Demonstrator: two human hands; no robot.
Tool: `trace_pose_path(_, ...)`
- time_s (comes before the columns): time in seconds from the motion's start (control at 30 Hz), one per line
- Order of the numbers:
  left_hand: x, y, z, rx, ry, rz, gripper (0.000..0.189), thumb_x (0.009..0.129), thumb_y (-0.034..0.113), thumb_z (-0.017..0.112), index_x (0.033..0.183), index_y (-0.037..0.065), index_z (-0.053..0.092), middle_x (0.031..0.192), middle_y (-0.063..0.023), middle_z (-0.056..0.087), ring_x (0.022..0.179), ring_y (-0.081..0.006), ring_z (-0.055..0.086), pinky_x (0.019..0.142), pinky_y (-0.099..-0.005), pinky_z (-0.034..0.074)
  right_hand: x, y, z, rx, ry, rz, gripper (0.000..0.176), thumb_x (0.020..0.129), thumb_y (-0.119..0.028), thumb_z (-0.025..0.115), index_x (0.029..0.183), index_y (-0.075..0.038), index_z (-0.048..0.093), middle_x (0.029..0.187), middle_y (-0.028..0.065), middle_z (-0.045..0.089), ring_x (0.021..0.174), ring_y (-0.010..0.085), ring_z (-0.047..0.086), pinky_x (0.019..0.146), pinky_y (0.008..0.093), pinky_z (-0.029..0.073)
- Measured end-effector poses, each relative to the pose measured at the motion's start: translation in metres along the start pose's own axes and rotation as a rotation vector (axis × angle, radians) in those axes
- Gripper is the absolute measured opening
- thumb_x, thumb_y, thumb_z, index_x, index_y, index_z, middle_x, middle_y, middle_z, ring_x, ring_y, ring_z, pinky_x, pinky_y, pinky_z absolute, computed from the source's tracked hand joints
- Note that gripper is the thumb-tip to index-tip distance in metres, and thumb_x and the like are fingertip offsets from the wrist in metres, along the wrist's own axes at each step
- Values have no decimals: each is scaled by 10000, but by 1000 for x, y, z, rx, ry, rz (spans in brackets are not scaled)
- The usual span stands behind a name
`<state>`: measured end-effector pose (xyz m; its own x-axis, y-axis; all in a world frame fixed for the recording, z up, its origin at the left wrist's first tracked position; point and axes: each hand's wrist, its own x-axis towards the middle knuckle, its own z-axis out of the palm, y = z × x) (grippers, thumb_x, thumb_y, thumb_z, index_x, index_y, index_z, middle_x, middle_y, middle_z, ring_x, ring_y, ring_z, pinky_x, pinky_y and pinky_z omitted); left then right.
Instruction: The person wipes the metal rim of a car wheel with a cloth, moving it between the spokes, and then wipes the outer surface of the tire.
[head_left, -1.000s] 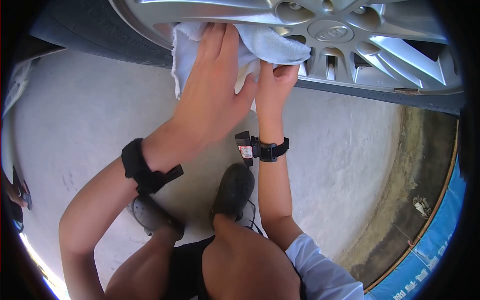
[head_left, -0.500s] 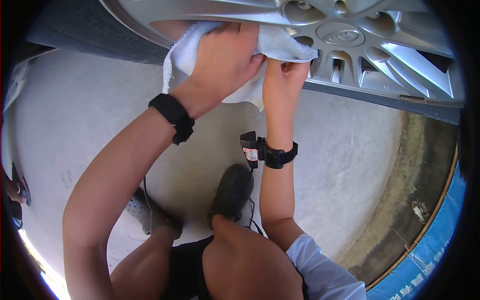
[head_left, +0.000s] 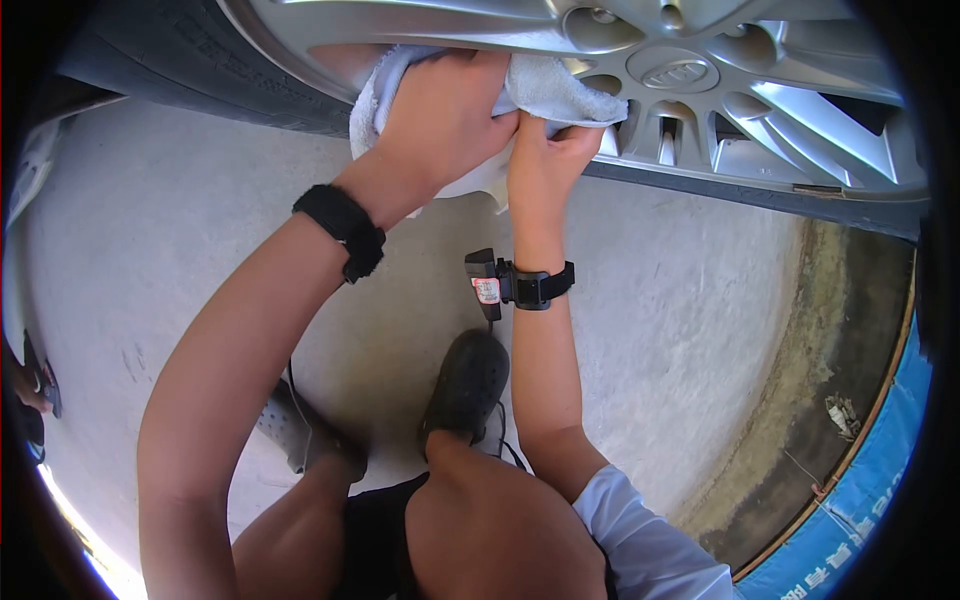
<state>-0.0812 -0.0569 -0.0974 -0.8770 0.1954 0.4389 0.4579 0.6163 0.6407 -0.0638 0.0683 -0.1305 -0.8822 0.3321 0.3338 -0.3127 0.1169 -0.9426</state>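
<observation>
A silver alloy wheel [head_left: 440, 22] with a round centre cap [head_left: 673, 72] fills the top of the head view. A white terry towel [head_left: 555, 88] is bunched against its lower spokes. My left hand [head_left: 440, 115] grips the towel close to the rim, with its fingertips hidden in the cloth and behind a spoke. Beside it, my right hand [head_left: 545, 170] pinches the towel's lower edge between thumb and fingers. Both hands have black straps at the wrist, and the right strap [head_left: 540, 288] carries a small dark device [head_left: 484, 285].
The black tyre [head_left: 190, 70] curves round the rim at upper left. Below lies a grey concrete floor [head_left: 660, 330], with my dark shoes [head_left: 468, 385] on it. A blue printed sheet [head_left: 850, 530] borders a dirty strip at right. Another person's foot [head_left: 35, 390] shows at far left.
My right hand has shifted slightly left, nearer my left hand. The towel's left edge has drawn in toward my left hand.
</observation>
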Motion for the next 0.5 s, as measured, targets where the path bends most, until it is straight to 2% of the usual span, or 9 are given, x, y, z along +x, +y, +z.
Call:
trace_pose_path(0.07,-8,0,2,14,52,-8,499,735,128,748,1181,-17,577,983,-240,677,918,-412,646,811,-453,528,-5,5,4,-38,15,-52,403,914,-53,704,1244,26,486,1247,124,603,1146,184,578,1000,328,447)
trace_pose_path(0.17,-17,-7,1,54,63,91,619,735,85,736,1290,-23,485,1116,-250,625,1024,-415,610,862,-463,506,-15,8,11,37,37,-10,423,899,-32,703,1251,35,478,1252,129,603,1147,194,580,1012,336,439)
trace_pose_path(0.27,-23,-9,7,226,191,209,526,773,87,691,1241,-28,478,1053,-187,611,968,-355,613,841,-423,515,-25,25,12,-63,56,-119,429,883,10,676,1262,53,479,1239,146,606,1132,224,591,995,345,454)
trace_pose_path(0.37,-29,-13,2,271,177,223,538,784,55,651,1280,-43,466,1092,-179,582,990,-332,595,853,-404,511,-33,33,17,-207,30,-256,433,869,33,650,1269,67,489,1261,172,588,1162,258,576,1013,370,440)
trace_pose_path(0.47,-34,-14,0,263,155,224,581,798,63,643,1328,-56,439,1125,-176,572,1026,-319,580,880,-389,501,-35,49,15,-244,17,-279,451,870,18,648,1287,74,488,1307,194,551,1222,285,540,1060,392,397)
trace_pose_path(0.5,-34,-14,-1,264,156,226,581,798,63,643,1328,-56,439,1125,-176,572,1026,-319,580,880,-389,501,-36,59,11,-190,-45,-182,532,873,-12,660,1345,70,428,1341,199,526,1260,304,519,1111,402,340)
